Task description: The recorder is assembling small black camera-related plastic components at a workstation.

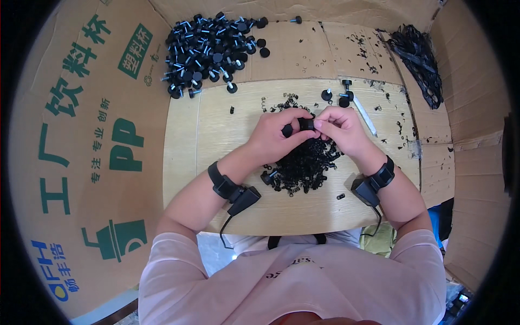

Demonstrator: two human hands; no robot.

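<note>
Over the middle of the table, my left hand (277, 134) is closed around a black round knob (306, 124). A second black round piece (287, 130) shows between the same fingers. The thumb and forefinger of my right hand (344, 130) pinch together against the knob's right edge; what lies between these fingertips is too small to make out. Below both hands spreads a heap of small black curled scraps (306, 165). One black knob with a metal screw (267, 177) lies at the heap's left edge.
A large pile of black knob screws (208, 51) lies at the far left. Several more knobs (344, 101) sit beyond my right hand, beside a white pen-like tool (365, 115). A bundle of black strips (417, 62) rests at the far right. Cardboard walls (124, 179) enclose the table.
</note>
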